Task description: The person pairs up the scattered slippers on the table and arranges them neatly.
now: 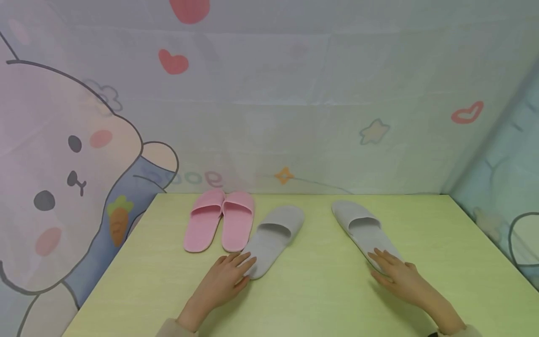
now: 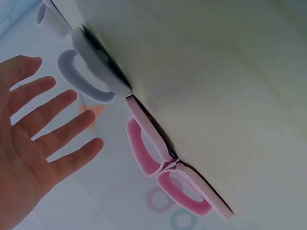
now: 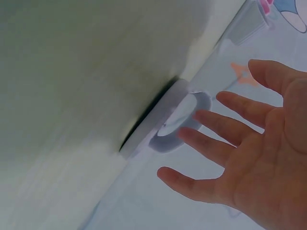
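Two grey slippers lie apart with their toes toward the wall. The left grey slipper [image 1: 269,245] slants right at its toe; the right grey slipper [image 1: 372,234] slants left. My left hand [image 1: 222,282] hovers by the heel of the left one, and its fingers are spread and straight in the left wrist view. Above the heel of the other, my right hand [image 1: 397,277] is also spread, holding nothing in the right wrist view. A pair of pink slippers, the left one [image 1: 202,231] and the right one [image 1: 236,229], sits side by side, close to the left grey slipper.
The slippers lie on a pale yellow-green table [image 1: 311,299]. A printed cloth [image 1: 269,126] with hearts, stars and a cartoon animal hangs behind the back edge and along both sides.
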The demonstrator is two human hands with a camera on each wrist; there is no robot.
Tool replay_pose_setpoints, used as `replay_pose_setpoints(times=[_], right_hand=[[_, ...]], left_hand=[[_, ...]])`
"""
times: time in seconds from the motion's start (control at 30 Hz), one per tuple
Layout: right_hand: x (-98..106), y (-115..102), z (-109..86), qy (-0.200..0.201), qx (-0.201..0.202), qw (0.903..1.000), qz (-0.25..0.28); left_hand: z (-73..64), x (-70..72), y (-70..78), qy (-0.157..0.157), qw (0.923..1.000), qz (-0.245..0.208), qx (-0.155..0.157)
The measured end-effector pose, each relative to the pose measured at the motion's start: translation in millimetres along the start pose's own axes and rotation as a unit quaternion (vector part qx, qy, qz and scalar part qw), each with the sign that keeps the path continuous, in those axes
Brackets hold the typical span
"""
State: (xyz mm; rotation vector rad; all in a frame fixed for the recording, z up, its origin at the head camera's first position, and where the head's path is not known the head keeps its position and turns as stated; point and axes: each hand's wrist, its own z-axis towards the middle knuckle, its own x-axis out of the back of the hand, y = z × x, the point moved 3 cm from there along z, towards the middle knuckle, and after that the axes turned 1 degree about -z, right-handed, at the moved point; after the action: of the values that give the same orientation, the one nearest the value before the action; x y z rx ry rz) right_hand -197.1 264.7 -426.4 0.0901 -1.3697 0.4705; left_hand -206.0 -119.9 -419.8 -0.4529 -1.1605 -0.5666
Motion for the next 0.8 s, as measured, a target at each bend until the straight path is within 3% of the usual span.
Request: replay_pose_setpoints(times=[0.3,0.57,0.8], right_hand=[[-6,5,-4.2,-0.015,-0.003,0.9997,-0.017],[-8,14,-4.6,-0.034,-0.005,0.9988,-0.036],[-9,19,-4.8,-0.046,-0.006,0.9977,-0.05]], left_hand=[[0.7,-5.7,0.1,-0.015,0.9994,0.022,-0.022],[1.0,-9.9,0.3,-0.064,0.9978,0.011,-0.018],[3.5,-12.6,1.4,-0.077,0.9963,0.023,-0.031]])
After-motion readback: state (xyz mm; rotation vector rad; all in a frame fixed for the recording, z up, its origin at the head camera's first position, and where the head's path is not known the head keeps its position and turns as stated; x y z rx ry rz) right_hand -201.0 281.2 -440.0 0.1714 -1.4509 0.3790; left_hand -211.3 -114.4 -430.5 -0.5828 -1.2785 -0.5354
